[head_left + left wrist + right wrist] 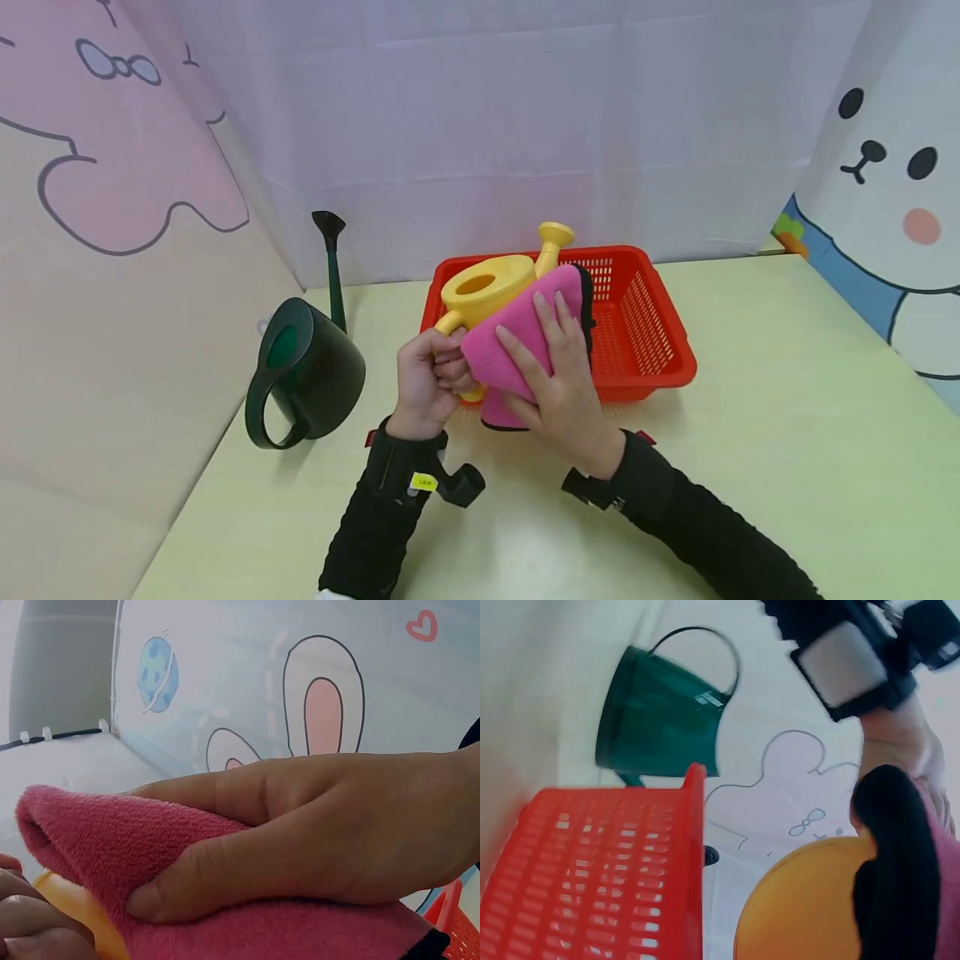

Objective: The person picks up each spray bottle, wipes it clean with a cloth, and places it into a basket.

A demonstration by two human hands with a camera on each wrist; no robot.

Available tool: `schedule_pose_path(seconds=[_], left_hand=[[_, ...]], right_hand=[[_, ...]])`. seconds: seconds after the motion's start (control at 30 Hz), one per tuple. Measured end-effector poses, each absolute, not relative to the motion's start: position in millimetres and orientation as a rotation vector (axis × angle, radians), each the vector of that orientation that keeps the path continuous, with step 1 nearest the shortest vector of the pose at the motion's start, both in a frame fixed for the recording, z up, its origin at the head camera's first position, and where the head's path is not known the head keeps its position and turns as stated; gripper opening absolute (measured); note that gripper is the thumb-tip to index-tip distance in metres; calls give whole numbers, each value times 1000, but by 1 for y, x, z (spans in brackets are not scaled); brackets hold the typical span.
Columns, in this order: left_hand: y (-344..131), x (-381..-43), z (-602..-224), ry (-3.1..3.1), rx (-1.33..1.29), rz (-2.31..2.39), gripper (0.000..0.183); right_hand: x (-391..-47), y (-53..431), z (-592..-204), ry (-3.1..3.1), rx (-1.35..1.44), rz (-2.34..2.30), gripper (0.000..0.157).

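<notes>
My left hand [425, 379] grips the handle of a yellow watering can [483, 287], which is tilted in front of and above the red basket. Against the can's near side lies a folded pink cloth [528, 333] with black edging. My right hand [558, 379] presses on this cloth with its fingers spread and nearly straight. In the left wrist view the right thumb lies along the pink cloth [142, 832], and part of the left fingers shows at the lower left. The cloth hides much of the can's body. In the right wrist view the can's rounded yellow side is visible.
Behind the can, a red perforated basket [660, 333] stands near the back curtain. A dark green watering can [322, 375] with a long spout stands on the pale table [765, 467] to the left. Printed curtains border the table at the back and left.
</notes>
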State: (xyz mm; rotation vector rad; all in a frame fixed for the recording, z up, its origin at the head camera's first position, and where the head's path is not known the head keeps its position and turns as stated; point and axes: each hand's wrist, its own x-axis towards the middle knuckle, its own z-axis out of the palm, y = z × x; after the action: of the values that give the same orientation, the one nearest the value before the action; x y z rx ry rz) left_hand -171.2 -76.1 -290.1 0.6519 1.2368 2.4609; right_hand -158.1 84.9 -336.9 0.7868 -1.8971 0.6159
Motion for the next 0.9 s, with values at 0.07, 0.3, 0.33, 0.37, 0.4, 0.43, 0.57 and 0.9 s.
schedule_pose_path(seconds=[0.07, 0.3, 0.33, 0.37, 0.4, 0.43, 0.57, 0.9], left_hand=[[-75, -171, -291, 1232, 694, 2446, 31], [-75, -167, -292, 1270, 626, 2437, 31], [-75, -167, -291, 1280, 619, 2437, 31], [-75, -167, -291, 1285, 620, 2438, 30], [-75, -168, -290, 1287, 622, 2442, 30], [-75, -168, -288, 1292, 630, 2444, 29], [-75, -169, -285, 1281, 665, 2434, 26], [-78, -164, -290, 1272, 659, 2456, 31]], right_hand=[[-160, 88, -334, -1908, 781, 755, 58], [-160, 95, -330, -1953, 747, 1217, 71], [-160, 95, -330, -1953, 745, 1241, 73], [-161, 95, -330, -1955, 744, 1250, 74], [-162, 94, -329, -1954, 742, 1255, 74], [-163, 93, -328, -1948, 742, 1260, 75], [-163, 92, -329, -1925, 732, 1196, 73], [-155, 79, -345, -1808, 763, 516, 59]])
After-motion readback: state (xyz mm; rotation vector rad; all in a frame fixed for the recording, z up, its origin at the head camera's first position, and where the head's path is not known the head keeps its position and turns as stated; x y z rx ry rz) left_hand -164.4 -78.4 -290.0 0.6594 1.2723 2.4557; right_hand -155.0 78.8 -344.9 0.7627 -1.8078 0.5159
